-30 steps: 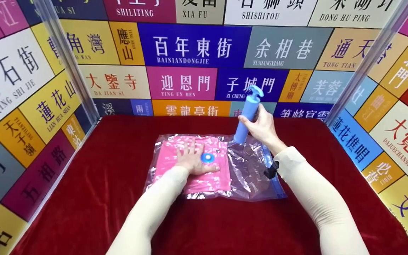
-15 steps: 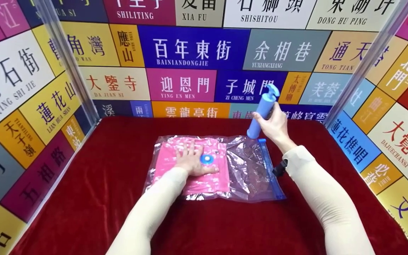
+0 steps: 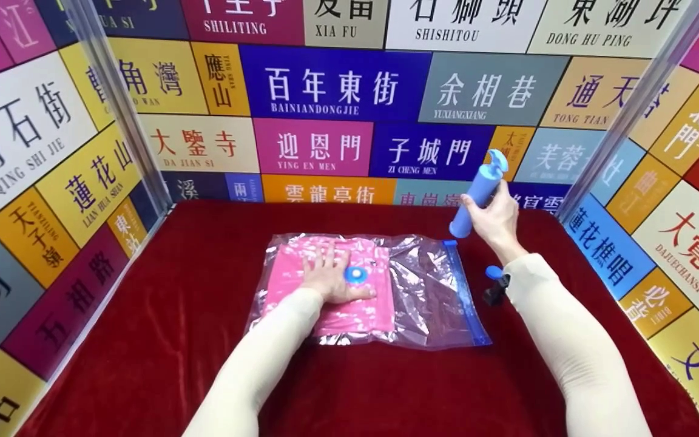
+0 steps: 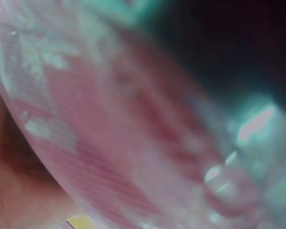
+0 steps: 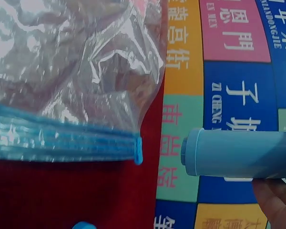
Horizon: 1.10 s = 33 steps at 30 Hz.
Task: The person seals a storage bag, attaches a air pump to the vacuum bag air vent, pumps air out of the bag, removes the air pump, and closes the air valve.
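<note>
My left hand [image 3: 328,276] lies with spread fingers on a clear vacuum storage bag [image 3: 425,291] that holds folded pink cloth [image 3: 289,291]. Beside its thumb is the bag's round blue valve [image 3: 356,275]. Striped pink cloth [image 4: 90,109] under shiny plastic fills much of the blurred left wrist view, with part of the hand [image 4: 24,191] at lower left. Past the bag's far right corner, my right hand [image 3: 497,220] grips a blue hand pump [image 3: 472,203], tilted, its T-handle on top. In the right wrist view the pump's nozzle end [image 5: 193,152] points toward the bag.
A blue zip seal [image 3: 468,294] with a slider [image 5: 138,150] runs along the bag's right edge. A small round blue cap [image 3: 494,272] shows right of it, by a black wrist device [image 3: 495,292]. Red cloth [image 3: 192,261] covers the table; sign-printed panels [image 3: 337,79] enclose it.
My right hand has carried the pump to the right, from over the bag to beyond its zip edge. The blue cap has come into sight. The left hand stays put.
</note>
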### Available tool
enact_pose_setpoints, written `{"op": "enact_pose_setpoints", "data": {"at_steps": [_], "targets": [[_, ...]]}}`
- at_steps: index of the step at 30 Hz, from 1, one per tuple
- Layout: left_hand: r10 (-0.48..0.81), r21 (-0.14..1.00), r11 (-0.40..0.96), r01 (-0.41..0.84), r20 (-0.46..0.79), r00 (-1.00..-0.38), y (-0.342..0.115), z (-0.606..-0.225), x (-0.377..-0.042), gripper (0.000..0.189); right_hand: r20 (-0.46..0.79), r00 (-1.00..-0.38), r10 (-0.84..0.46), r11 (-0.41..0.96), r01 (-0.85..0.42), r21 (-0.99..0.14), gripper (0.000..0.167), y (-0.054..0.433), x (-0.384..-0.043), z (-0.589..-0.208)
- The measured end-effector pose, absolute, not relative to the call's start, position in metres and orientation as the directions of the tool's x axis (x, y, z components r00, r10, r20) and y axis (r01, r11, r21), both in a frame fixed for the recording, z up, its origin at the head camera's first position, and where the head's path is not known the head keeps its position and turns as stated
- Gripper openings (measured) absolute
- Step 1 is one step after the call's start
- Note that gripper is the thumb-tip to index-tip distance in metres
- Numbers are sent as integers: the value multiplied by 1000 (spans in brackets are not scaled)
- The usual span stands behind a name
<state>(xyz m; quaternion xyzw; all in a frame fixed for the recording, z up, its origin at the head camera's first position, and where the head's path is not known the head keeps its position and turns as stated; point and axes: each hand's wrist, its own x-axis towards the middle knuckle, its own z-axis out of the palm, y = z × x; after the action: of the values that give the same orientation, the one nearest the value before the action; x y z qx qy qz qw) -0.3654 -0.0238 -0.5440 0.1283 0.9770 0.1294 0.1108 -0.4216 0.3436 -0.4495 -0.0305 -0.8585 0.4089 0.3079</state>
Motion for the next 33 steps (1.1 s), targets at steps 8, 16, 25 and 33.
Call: {"op": "enact_pose_setpoints", "data": {"at_steps": [8, 16, 25, 33], "targets": [[283, 275, 935, 223, -201, -938, -24, -549, -369, 134, 444, -820, 362, 662, -109, -742, 65, 364, -420, -456], [276, 277, 936, 216, -201, -940, -25, -550, -372, 134, 394, -839, 377, 683, -35, -729, 66, 378, -422, -469], [270, 252, 944, 215, -208, -940, -24, -551, -373, 135, 331, -860, 389, 682, 27, -731, 69, 387, -423, -488], [268, 262, 941, 215, -189, -945, -23, -552, -375, 134, 297, -852, 431, 658, 71, -750, 72, 394, -423, -499]]}}
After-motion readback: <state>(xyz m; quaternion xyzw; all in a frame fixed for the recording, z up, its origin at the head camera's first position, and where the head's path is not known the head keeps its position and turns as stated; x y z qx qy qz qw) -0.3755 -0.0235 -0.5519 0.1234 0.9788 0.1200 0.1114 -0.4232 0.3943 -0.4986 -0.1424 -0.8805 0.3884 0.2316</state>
